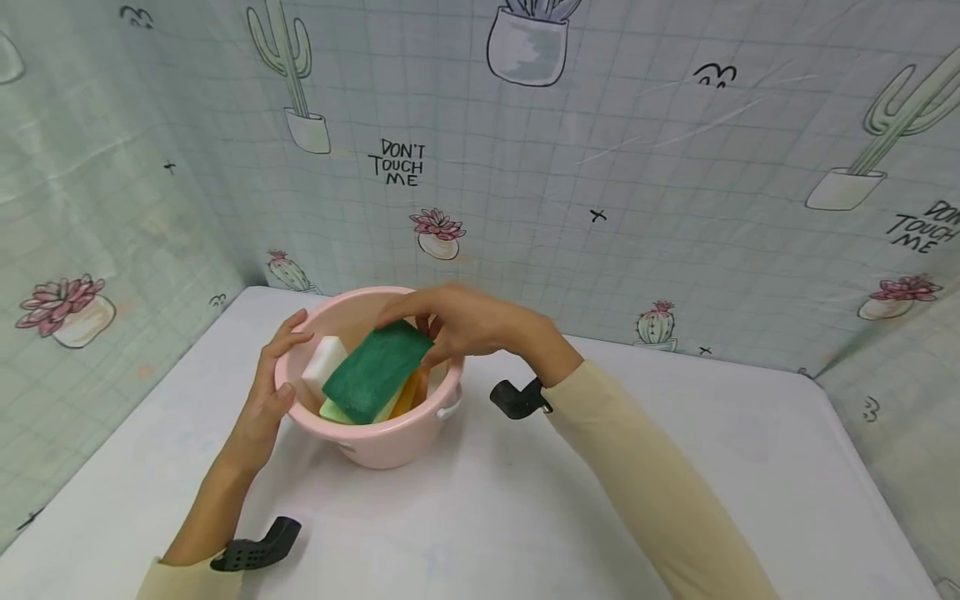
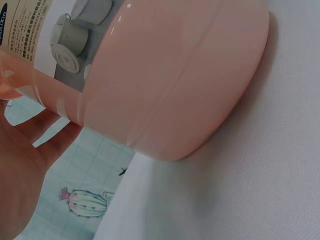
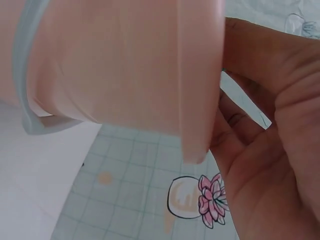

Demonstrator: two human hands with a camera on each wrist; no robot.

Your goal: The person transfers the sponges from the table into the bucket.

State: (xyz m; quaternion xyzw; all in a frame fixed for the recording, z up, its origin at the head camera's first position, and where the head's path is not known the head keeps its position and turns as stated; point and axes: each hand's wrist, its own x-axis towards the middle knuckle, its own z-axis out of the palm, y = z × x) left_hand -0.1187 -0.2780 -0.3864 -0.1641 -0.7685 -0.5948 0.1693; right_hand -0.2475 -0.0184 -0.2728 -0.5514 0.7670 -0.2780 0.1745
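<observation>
A pink bucket stands on the white table with several items inside. My right hand reaches over its far right rim and pinches a dark green scouring pad at its upper end, the pad lying tilted in the bucket mouth. Under and around the pad show a white block, a light green edge and an orange piece. On the bucket's left side rests my left hand, fingers spread at the rim. In the left wrist view, straight fingers touch the bucket wall.
The white table runs out to both sides and the front. A cactus-print cloth hangs behind and beside it. The bucket carries a pale handle and a printed label. Black wrist mounts sit on both wrists.
</observation>
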